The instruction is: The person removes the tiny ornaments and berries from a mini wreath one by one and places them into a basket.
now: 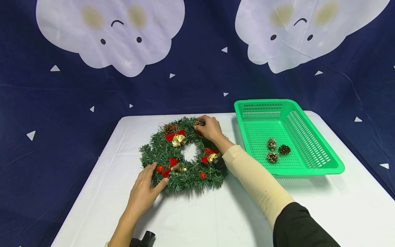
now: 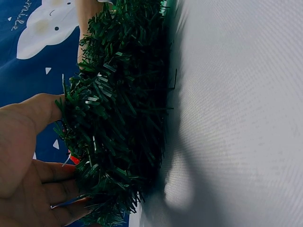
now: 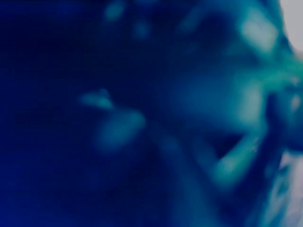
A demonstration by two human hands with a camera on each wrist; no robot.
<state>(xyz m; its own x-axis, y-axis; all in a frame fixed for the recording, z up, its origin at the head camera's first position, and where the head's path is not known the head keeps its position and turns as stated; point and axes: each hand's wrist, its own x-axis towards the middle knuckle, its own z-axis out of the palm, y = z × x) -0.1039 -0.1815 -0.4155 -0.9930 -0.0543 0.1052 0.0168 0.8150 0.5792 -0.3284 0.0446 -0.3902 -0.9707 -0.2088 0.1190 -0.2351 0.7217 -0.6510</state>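
A green wreath [image 1: 191,180] with red bows, gold ribbons and red berries lies on the white table. At its upper right, my right hand [image 1: 211,128] pinches a brown pine cone [image 1: 198,123] against the greenery. Another pine cone [image 1: 168,129] sits at the wreath's upper left. My left hand [image 1: 144,188] rests on the lower left edge, its fingers spread and nearly straight. In the left wrist view, the thumb and fingertips of that hand touch the green bristles [image 2: 113,109]. The right wrist view is dark and blurred, so no hand detail shows there.
To the right stands a green perforated basket [image 1: 321,137] with three pine cones [image 1: 284,150] inside. A dark blue cloth [image 1: 197,92] with clouds hangs behind the white table [image 1: 191,219]. A black object [image 1: 148,237] shows beside the left wrist.
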